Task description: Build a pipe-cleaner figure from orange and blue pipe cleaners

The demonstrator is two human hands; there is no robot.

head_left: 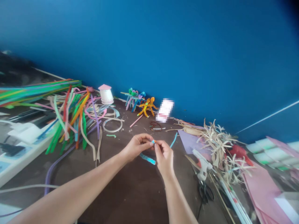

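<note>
My left hand (137,147) and my right hand (164,152) meet over the dark table, thumbs and fingertips pinched together. Between the fingertips shows a small blue-and-orange pipe cleaner piece (153,141), mostly covered by the fingers. Just below, a fuzzy light-blue pipe cleaner strip (148,159) reaches from under the left hand towards the right wrist; whether it joins the held piece I cannot tell. Another short blue pipe cleaner (173,140) lies right of my right hand. Beyond the hands stand an orange pipe cleaner figure (148,106) and a blue, green and purple one (134,99).
Colourful pipe cleaners (74,118) heap up at the left, near a white power strip (28,152) and a pink-topped white cup (106,95). On the right lie a glue gun (203,165), black-handled scissors (205,191), dried husk flowers (217,140) and pink paper (263,186). A blue wall (163,56) rises behind.
</note>
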